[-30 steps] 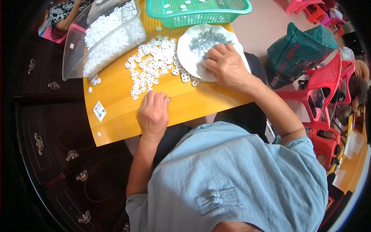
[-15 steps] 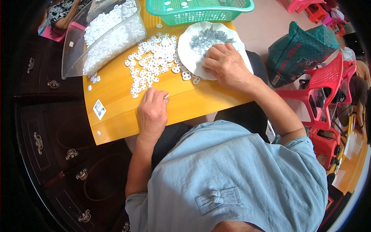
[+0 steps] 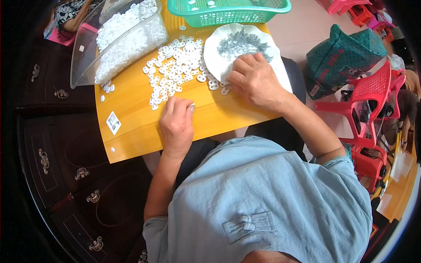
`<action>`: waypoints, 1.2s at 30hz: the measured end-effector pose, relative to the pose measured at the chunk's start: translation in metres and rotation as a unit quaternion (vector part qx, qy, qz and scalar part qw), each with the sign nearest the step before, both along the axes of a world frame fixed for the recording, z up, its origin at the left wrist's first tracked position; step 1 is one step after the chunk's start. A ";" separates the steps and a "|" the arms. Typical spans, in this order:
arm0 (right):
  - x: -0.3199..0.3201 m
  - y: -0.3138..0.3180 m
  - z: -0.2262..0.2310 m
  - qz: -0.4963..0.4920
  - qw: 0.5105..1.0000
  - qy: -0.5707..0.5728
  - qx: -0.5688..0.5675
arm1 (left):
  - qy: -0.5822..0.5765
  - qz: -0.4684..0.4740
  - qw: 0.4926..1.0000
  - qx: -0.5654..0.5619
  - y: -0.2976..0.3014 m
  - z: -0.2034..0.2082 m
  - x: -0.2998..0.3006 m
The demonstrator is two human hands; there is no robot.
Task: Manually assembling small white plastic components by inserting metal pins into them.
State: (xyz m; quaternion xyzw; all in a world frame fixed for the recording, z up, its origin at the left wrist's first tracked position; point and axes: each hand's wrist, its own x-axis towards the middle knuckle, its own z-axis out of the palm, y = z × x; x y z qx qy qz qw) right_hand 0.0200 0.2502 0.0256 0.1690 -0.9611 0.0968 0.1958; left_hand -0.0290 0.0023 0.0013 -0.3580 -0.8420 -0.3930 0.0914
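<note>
My left hand (image 3: 177, 125) is closed above the near part of the yellow table (image 3: 131, 142). A small whitish piece (image 3: 192, 106) shows at its thumb and fingertip, most of it hidden. To the far side of that hand lie loose white two-holed plastic pieces (image 3: 177, 65), spread in a heap. My right hand (image 3: 258, 83) is over the near rim of a white scalloped plate (image 3: 213, 65), fingers bent and drawn together; whatever they hold is hidden. On the plate is a pile of thin grey metal pieces (image 3: 243, 41), too small to name surely.
A clear plastic bin (image 3: 83, 65) of white pieces (image 3: 129, 44) stands at the far left, a green basket (image 3: 232, 18) at the far edge. Dark drawers (image 3: 66, 144) line the left. A green bag (image 3: 342, 61) and red plastic chairs (image 3: 368, 96) stand right.
My right hand has drawn back slightly from the grey pieces toward the plate's near rim. The left hand has shifted a little to the right, still closed.
</note>
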 end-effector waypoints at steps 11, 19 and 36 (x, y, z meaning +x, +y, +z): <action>0.004 -0.019 -0.010 -0.039 0.998 0.047 -0.023 | 0.000 -0.003 1.000 0.005 0.005 -0.001 0.001; 0.008 -0.035 -0.020 -0.084 0.992 0.095 -0.010 | -0.006 0.012 1.000 0.011 0.004 -0.004 0.004; 0.005 -0.039 -0.033 -0.073 0.985 0.128 -0.087 | -0.176 0.005 0.980 0.098 0.001 0.004 0.004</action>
